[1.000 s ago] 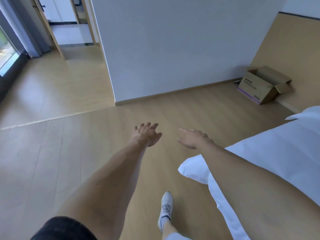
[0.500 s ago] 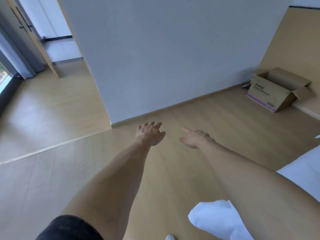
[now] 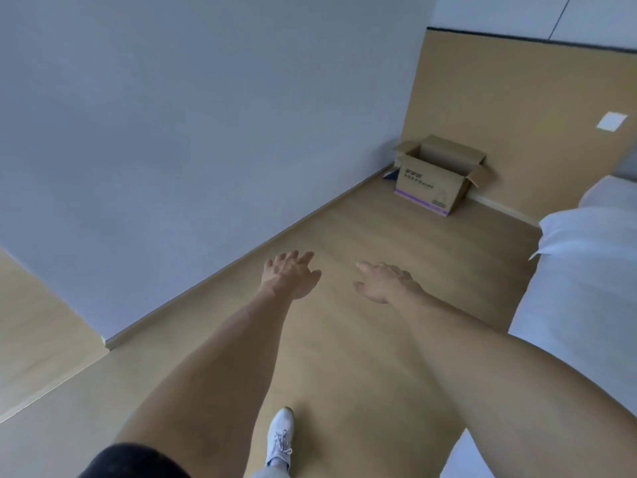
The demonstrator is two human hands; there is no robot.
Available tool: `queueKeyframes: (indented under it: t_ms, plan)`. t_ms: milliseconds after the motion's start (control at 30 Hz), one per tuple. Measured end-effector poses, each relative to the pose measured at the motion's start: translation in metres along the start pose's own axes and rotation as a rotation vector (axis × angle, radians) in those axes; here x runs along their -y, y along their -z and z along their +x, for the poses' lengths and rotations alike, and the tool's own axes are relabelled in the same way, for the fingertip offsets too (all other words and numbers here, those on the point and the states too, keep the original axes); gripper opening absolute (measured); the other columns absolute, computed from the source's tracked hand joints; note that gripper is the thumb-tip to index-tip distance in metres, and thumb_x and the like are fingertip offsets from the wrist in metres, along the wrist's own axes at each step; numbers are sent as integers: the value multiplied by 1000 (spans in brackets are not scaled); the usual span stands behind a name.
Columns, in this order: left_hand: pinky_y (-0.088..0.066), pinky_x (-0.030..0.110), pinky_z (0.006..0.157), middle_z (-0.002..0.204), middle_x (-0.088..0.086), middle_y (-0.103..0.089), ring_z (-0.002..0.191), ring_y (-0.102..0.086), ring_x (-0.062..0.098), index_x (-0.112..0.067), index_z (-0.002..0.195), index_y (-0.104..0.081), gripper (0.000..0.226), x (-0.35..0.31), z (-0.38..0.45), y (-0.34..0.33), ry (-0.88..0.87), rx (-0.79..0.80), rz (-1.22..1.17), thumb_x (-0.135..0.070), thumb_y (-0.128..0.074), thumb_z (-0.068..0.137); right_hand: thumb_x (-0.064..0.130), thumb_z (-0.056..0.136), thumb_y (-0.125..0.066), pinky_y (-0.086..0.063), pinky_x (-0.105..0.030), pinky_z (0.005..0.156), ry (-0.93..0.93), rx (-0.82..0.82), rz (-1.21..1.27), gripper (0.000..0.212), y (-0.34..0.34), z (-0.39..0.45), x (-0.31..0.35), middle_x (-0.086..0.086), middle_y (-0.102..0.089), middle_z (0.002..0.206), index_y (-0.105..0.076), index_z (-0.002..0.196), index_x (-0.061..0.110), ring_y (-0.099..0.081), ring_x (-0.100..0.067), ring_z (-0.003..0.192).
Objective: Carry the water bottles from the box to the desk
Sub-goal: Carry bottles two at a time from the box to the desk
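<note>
Far left: a pale grey wall [image 3: 193, 125], matte and flat, ran diagonally with a thin light skirting strip along its foot. The floor [image 3: 348, 357] was light wood-look plank, smooth, faint seams.

Left hand [image 3: 290, 276] was stretched forward over the floor, palm down, fingers spread loosely and slightly bent, holding nothing. Bare forearm, with a black sleeve [image 3: 134, 460] at the bottom edge. Below the arms, one white lace-up shoe [image 3: 281, 434] was planted on the floor.

Right hand [image 3: 386, 281] was also extended, level with the left one and near it, thumb side up, fingers relaxed and slightly parted, empty.

The cardboard box [image 3: 437, 175] sat on the floor in the far corner, well apart from both hands: brown corrugated, rectangular, top flaps open, dark print and a purple stripe on its front face. Its inside wasn't visible, so I couldn't tell about any bottles. Behind it stood a tan wood-finish wall panel [image 3: 510, 108] with a dark top edge and a small white square plate [image 3: 612, 120].

Far right: a bed [image 3: 586, 288] with white bedding, soft with rounded edges.
</note>
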State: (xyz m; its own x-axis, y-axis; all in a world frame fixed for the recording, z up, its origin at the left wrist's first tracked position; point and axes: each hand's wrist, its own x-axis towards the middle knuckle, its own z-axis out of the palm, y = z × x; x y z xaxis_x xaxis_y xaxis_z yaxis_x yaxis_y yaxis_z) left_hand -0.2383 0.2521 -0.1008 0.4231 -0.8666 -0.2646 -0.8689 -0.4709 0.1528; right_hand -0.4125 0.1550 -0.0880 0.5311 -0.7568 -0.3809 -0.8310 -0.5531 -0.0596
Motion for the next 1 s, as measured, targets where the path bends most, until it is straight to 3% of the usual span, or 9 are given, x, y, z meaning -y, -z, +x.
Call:
queueKeyframes:
  t_ms: [367,667,1000]
  plan:
    - [-28,47,115,161,3,-29,147,-29,28,-33,157,-26,62,17,237,78,-191,62,59,-54,-38,100,55,98,-42,-36,-46,108,-254,-14,108,61,80,173,-12,-10,-44,149,-28,153,34,-44,-32,135]
    - [-24,46,116,164,1,-25,149,-26,27,-36,156,-27,62,-67,384,87,-362,94,108,-57,-39,100,53,100,-38,-34,-47,107,-420,-7,147,56,105,288,-87,-12,-45,147,-31,151,29,-42,-34,134]
    - [-23,46,118,164,2,-25,150,-25,27,-35,157,-25,62,-162,577,118,-364,126,190,-56,-38,100,52,99,-39,-33,-45,107,-436,-10,248,57,159,455,-208,-12,-46,146,-31,151,30,-43,-32,134]
